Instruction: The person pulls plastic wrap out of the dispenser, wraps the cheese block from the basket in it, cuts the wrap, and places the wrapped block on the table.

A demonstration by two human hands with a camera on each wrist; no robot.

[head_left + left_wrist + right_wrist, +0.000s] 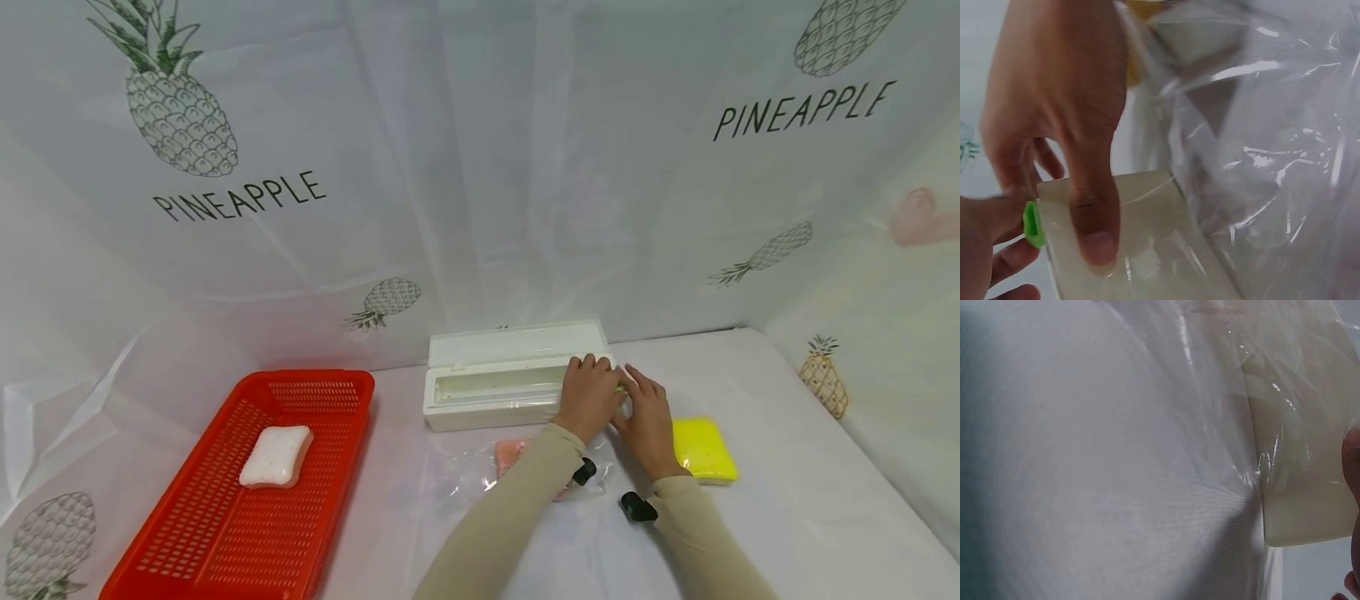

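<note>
A long white film dispenser box point(487, 417) stands at the back, its lid point(517, 343) tipped up behind it. My left hand point(590, 393) grips its right end, the thumb point(1094, 237) pressed on the front face. Beside it, my right hand point(647, 427) pinches a small bright green slider point(1034, 225) at the box's end. Clear plastic film point(461, 479) hangs from the box front and spreads over the table. Under or within the film lies a pink block point(510, 454), partly hidden by the left forearm. The right wrist view catches only fingertips at its right edge.
A red perforated basket point(255, 379) stands at the left with a white block point(276, 457) in it. Just right of the right hand lies a yellow block point(705, 452). A pineapple-print sheet point(487, 183) hangs behind the table.
</note>
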